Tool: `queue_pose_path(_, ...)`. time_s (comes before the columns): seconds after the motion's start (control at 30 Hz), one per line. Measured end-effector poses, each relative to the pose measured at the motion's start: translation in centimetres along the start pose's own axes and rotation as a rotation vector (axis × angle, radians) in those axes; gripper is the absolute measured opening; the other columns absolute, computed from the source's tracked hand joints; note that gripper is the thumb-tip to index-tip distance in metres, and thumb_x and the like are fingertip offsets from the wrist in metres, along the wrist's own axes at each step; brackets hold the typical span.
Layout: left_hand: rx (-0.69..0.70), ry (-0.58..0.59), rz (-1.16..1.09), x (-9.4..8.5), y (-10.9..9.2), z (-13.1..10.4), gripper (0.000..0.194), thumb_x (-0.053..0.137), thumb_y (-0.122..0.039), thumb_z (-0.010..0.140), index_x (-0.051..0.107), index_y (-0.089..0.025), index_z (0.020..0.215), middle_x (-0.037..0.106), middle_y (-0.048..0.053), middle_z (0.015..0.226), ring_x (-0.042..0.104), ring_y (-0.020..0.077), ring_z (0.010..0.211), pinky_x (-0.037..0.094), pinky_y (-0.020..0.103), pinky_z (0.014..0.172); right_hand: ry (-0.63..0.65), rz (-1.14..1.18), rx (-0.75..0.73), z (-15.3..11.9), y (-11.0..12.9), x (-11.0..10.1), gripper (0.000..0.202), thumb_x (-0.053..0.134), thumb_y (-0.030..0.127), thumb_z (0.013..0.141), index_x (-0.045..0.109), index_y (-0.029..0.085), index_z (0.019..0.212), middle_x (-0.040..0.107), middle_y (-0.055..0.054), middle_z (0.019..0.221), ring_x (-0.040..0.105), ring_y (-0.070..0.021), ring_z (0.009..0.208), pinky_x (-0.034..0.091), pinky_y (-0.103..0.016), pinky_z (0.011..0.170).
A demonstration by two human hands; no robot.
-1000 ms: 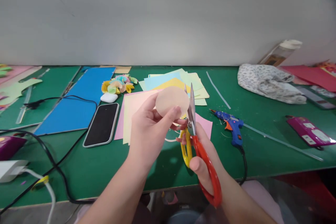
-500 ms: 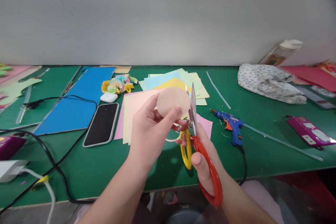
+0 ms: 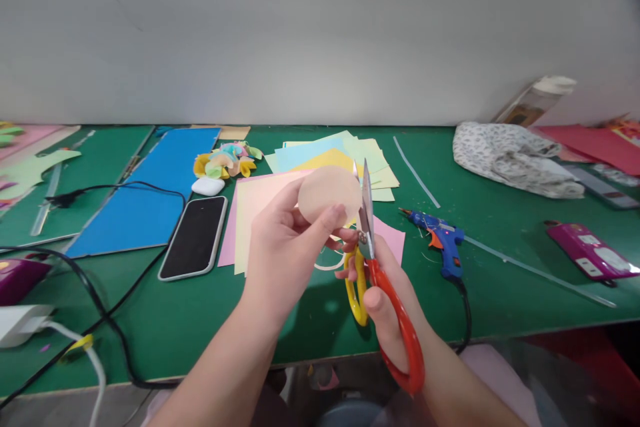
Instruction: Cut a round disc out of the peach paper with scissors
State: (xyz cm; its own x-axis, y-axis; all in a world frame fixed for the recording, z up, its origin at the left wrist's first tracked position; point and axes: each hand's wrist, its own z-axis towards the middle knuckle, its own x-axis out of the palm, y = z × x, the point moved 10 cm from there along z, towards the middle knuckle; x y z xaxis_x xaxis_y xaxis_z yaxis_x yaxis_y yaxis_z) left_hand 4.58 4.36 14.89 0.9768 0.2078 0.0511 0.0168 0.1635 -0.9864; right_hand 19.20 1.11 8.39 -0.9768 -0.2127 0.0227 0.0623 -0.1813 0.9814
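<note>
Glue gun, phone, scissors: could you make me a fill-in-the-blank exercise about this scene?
The scissors in the right hand have one yellow handle and one ____ handle.
The body of the glue gun is mainly ____.
The phone lies to the ____ of the left hand, which holds a paper disc.
Missing words: red; blue; left.

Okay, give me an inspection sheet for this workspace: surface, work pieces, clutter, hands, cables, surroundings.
Surface: green tabletop, crowded along the back.
Work pieces: round paper; scissors, blades slightly apart.
Clutter: phone, pastel sheets, patterned cloth, glue gun.
Hands: left hand holds the round paper, right hand grips the scissors.
Cables: black cables and a white cable at left; glue gun's cord at right.
Surroundings: pale wall behind, bottle at far right.
</note>
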Motion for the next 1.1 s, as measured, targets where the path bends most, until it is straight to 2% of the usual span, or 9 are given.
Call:
queue_pose_path(0.23, -0.038, 0.008, -0.009, 0.07, -0.14, -0.20, 0.021, 0.085, -0.026, 0.084, 0.077, -0.019, 0.102, 0.079, -0.001, 0.075, 0.079, 0.0189, 0.060, 0.062, 0.023, 0.053, 0.002, -0.033, 0.008, -0.23, -0.23, 0.00, 0.080, 0.063, 0.090, 0.088, 0.067, 0.027, 0.138, 0.066, -0.012, 0.123, 0.066, -0.0263, 0.095, 0.069, -0.044, 0.086)
queue_pose_path(0.4, -0.023, -0.013, -0.030, -0.18, -0.29, -0.13, 0.017, 0.086, -0.024, 0.083, 0.077, -0.019, 0.098, 0.078, -0.003, 0.073, 0.078, 0.0165, 0.057, 0.061, 0.020, 0.052, 0.006, -0.013, 0.020, -0.03, -0.21, -0.17, 0.094, 0.069, 0.096, 0.076, 0.066, 0.026, 0.139, 0.066, -0.011, 0.123, 0.066, -0.0268, 0.096, 0.067, -0.044, 0.092)
queue_pose_path(0.5, -0.007, -0.007, -0.022, -0.37, -0.13, 0.17, 0.017, 0.087, -0.025, 0.081, 0.077, -0.020, 0.095, 0.078, -0.002, 0.072, 0.077, 0.0171, 0.055, 0.061, 0.021, 0.050, 0.011, -0.013, 0.029, 0.02, -0.13, -0.25, 0.096, 0.072, 0.096, 0.073, 0.065, 0.027, 0.140, 0.066, -0.012, 0.127, 0.068, -0.0289, 0.102, 0.066, -0.045, 0.094)
queue_pose_path(0.63, -0.015, 0.007, -0.011, -0.27, -0.12, 0.17, 0.018, 0.087, -0.026, 0.081, 0.078, -0.020, 0.096, 0.078, -0.002, 0.072, 0.078, 0.0179, 0.057, 0.062, 0.022, 0.051, 0.024, -0.005, 0.030, -0.05, -0.18, -0.17, 0.091, 0.072, 0.093, 0.077, 0.066, 0.027, 0.139, 0.067, -0.012, 0.127, 0.069, -0.0302, 0.104, 0.066, -0.046, 0.096)
queue_pose_path(0.9, -0.054, -0.018, -0.064, 0.16, -0.43, -0.50, 0.017, 0.085, -0.021, 0.084, 0.077, -0.019, 0.099, 0.080, -0.004, 0.076, 0.079, 0.0144, 0.060, 0.061, 0.018, 0.054, 0.017, 0.036, 0.018, -0.24, -0.60, -0.11, 0.081, 0.071, 0.088, 0.085, 0.066, 0.028, 0.140, 0.064, -0.010, 0.127, 0.066, -0.0270, 0.103, 0.066, -0.044, 0.094)
queue_pose_path(1.1, -0.042, 0.023, 0.025, -0.08, -0.24, -0.05, 0.021, 0.084, -0.026, 0.084, 0.078, -0.019, 0.103, 0.081, -0.001, 0.079, 0.079, 0.0176, 0.061, 0.062, 0.022, 0.054, 0.031, 0.037, 0.007, -0.24, -0.53, -0.03, 0.077, 0.068, 0.087, 0.088, 0.067, 0.029, 0.138, 0.065, -0.010, 0.128, 0.066, -0.0283, 0.106, 0.065, -0.043, 0.091)
